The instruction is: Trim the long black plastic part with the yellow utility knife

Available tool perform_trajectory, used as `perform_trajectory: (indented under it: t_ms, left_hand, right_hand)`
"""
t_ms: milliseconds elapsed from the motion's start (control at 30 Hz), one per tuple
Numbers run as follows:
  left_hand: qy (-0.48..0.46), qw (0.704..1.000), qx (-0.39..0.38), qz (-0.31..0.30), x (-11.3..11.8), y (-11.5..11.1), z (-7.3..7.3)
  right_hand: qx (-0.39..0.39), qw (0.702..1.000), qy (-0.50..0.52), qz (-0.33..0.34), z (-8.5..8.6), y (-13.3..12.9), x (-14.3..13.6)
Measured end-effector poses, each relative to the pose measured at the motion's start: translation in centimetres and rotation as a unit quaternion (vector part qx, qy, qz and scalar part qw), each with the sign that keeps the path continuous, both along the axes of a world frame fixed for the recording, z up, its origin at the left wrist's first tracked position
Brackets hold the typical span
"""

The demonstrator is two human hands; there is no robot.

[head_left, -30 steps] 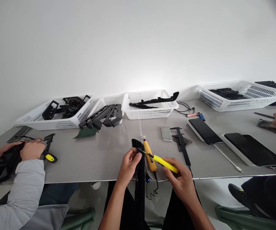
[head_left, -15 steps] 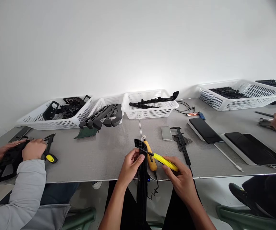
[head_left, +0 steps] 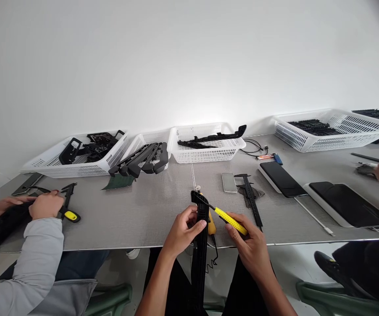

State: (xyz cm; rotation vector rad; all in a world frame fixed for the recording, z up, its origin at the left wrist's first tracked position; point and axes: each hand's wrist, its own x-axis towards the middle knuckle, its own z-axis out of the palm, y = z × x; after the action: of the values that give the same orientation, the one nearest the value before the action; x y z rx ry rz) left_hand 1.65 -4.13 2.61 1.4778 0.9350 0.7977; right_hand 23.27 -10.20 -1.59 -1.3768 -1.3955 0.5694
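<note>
the long black plastic part [head_left: 200, 245] stands upright at the surface [head_left: 136, 219] edge, its lower end cut off below. left hand [head_left: 182, 232] fingers wrap it; right hand [head_left: 250, 245] grips the yellow tool [head_left: 230, 220], whose tip is hard to see against the part.

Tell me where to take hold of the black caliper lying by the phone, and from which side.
Grip the black caliper at mid-beam, from above, fingers across its narrow width. It lies flat on the table, its jaw end toward the baskets, resting over a dark rag; the small phone lies close on its left, so the right side looks freer.
</note>
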Motion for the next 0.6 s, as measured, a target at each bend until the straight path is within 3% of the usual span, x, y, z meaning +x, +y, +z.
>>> perform_trajectory:
  t_ms: [400, 600]
  left_hand:
    - [-0.003, 1.0, -0.002, 0.002, 0.2, -0.3, 0.4]
    - [-0.032, 0.998, -0.006, 0.06, 0.1, 0.1, -0.6]
  right_hand:
    - [-0.02, 0.999, -0.023, 0.038, 1.1, 0.1, -0.8]
    - [-0.057, 0.998, -0.026, 0.02, 0.4, -0.2, -0.9]
